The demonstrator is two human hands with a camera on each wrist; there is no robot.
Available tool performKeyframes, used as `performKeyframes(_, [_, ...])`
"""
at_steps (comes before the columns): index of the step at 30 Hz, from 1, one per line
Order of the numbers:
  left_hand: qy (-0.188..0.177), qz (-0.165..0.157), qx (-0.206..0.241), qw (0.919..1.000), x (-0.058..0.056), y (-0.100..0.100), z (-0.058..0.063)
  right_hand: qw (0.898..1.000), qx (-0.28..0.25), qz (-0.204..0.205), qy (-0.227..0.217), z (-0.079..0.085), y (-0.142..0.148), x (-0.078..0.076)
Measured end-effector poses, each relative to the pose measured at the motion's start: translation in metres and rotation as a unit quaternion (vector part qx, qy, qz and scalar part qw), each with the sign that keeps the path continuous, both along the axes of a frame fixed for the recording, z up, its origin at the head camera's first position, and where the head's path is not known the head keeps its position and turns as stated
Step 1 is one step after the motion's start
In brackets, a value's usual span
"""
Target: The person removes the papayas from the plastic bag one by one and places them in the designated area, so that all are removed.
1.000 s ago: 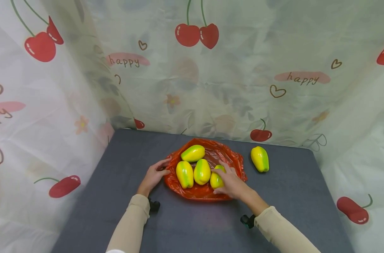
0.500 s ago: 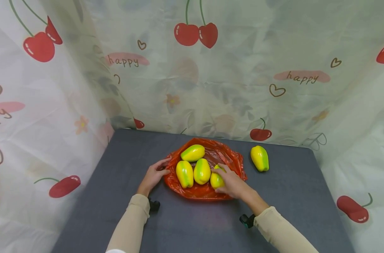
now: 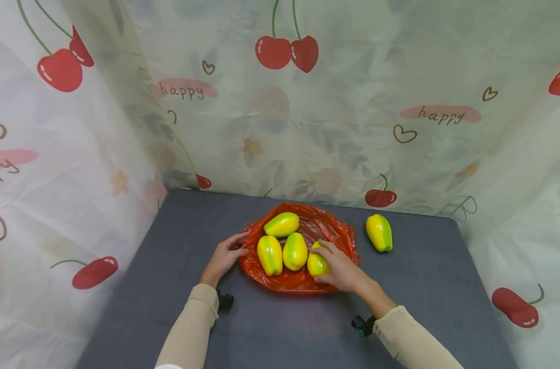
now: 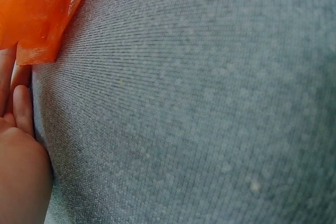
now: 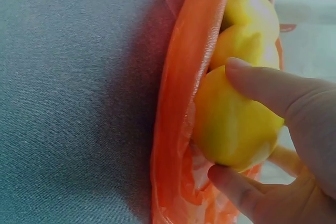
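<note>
In the head view, a red plastic bag [image 3: 291, 282] lies spread with its mouth up, several yellow-green papayas inside. My right hand [image 3: 341, 269] reaches over its right side and grips the rightmost papaya [image 3: 317, 262]. The right wrist view shows the thumb [image 5: 262, 83] on one side of this papaya and fingers on the other, with two more papayas behind it. At the bag's left rim, my left hand [image 3: 222, 259] holds the edge between thumb and fingers. The left wrist view shows its fingers [image 4: 22, 106] partly hidden behind the bag's plastic [image 4: 39, 14].
Another papaya [image 3: 379, 233] lies on the dark grey tabletop [image 3: 280, 333], right of the bag near the far edge. A white curtain [image 3: 335, 133] printed with cherries hangs behind the table and along both sides.
My right fingers have closed in a little on the rightmost papaya, which has shifted slightly to the right. The left hand keeps its place at the bag's rim.
</note>
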State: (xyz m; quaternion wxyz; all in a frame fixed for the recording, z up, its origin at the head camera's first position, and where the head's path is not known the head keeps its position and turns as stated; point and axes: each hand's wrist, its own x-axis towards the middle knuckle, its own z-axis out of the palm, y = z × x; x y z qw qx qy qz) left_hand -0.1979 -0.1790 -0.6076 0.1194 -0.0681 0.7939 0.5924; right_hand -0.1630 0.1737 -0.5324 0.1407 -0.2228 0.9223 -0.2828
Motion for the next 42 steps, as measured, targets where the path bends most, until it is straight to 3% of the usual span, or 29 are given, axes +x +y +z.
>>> performKeyframes(14, [0.008,0.0,-0.005,1.0,0.001,0.0,0.0,0.996,-0.048,-0.034,0.063,0.005,0.005,0.002])
performKeyframes(22, [0.009,0.0,-0.001,1.0,0.002,0.001,0.002,0.99,-0.075,-0.062,0.105,0.011,0.009,0.0])
performKeyframes(29, [0.009,0.007,-0.002,0.9999,0.001,0.002,0.002,0.982,-0.094,-0.063,0.15,0.016,0.014,-0.005])
performKeyframes(42, [0.013,0.001,0.004,0.9999,0.0,0.001,0.001,0.977,-0.101,-0.098,0.159,0.023,0.035,-0.013])
